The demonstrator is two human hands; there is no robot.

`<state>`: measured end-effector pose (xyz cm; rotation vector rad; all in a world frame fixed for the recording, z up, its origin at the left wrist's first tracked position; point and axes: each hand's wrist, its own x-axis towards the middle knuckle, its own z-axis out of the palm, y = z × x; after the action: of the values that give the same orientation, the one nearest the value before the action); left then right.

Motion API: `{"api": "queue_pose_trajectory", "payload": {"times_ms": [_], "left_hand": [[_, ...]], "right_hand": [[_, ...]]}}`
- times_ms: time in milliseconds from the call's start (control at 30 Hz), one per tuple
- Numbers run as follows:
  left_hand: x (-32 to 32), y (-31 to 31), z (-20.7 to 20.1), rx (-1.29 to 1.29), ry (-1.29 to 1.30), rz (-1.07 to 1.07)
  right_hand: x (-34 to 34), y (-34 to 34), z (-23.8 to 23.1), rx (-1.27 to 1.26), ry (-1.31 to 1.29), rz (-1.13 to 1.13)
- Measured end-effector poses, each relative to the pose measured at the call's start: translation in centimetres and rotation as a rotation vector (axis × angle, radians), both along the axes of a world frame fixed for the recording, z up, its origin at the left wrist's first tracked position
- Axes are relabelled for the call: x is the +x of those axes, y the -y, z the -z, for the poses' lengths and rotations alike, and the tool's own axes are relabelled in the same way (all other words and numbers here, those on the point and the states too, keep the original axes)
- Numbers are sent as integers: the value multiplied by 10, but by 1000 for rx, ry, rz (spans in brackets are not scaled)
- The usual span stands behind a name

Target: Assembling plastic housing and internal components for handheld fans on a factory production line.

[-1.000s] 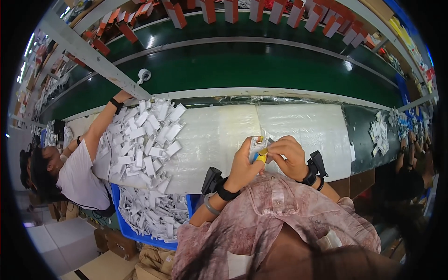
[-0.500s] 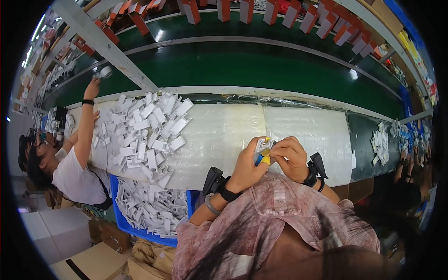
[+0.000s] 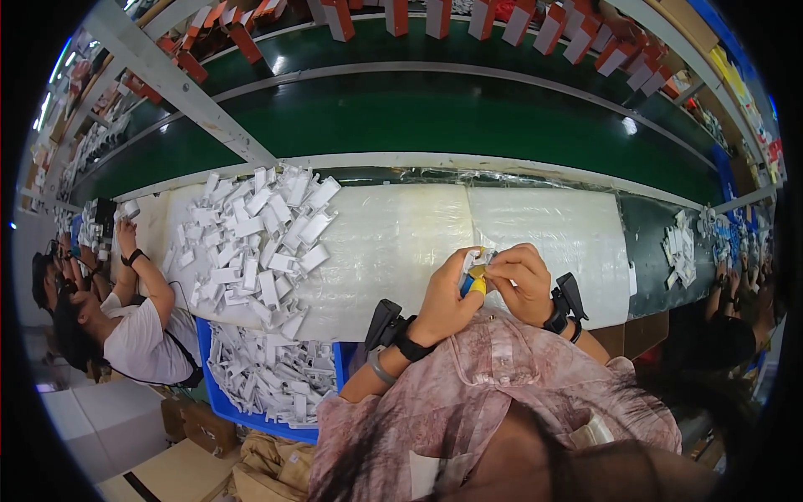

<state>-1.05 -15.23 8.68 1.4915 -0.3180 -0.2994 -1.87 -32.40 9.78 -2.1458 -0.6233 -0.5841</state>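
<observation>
My left hand (image 3: 447, 297) is closed around a small white plastic piece (image 3: 473, 256), in front of my body above the padded bench. A yellow and blue item (image 3: 478, 285) shows by the left thumb; its kind is unclear. My right hand (image 3: 523, 280) meets it from the other side, thumb and fingers pinched at the white piece. Whatever sits between the right fingertips is too small to make out. To the left lies a heap of white plastic housings (image 3: 259, 226) on the bench.
Below the heap, a blue bin (image 3: 219, 393) holds more white parts. A green conveyor (image 3: 401, 117) runs beyond the bench, orange-and-white boxes (image 3: 548, 29) past it. A metal post (image 3: 184, 88) slants at left. A co-worker (image 3: 150, 330) sits left; more white pieces (image 3: 679, 251) lie right.
My hands keep nearly the same place and grip. The co-worker at left has drawn a raised arm back from the conveyor and now holds a white item near the bench's far-left end.
</observation>
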Motion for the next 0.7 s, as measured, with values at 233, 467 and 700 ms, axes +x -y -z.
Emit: {"api": "queue_pose_trajectory", "payload": {"times_ms": [233, 467, 700], "left_hand": [[2, 0, 15, -145, 261, -46], [-2, -5, 1, -77, 23, 15], [-2, -2, 7, -20, 91, 28]], "right_hand": [[1, -6, -3, -1, 8, -7], [0, -7, -2, 2, -16, 0], [-5, -8, 3, 54, -38, 43]]}}
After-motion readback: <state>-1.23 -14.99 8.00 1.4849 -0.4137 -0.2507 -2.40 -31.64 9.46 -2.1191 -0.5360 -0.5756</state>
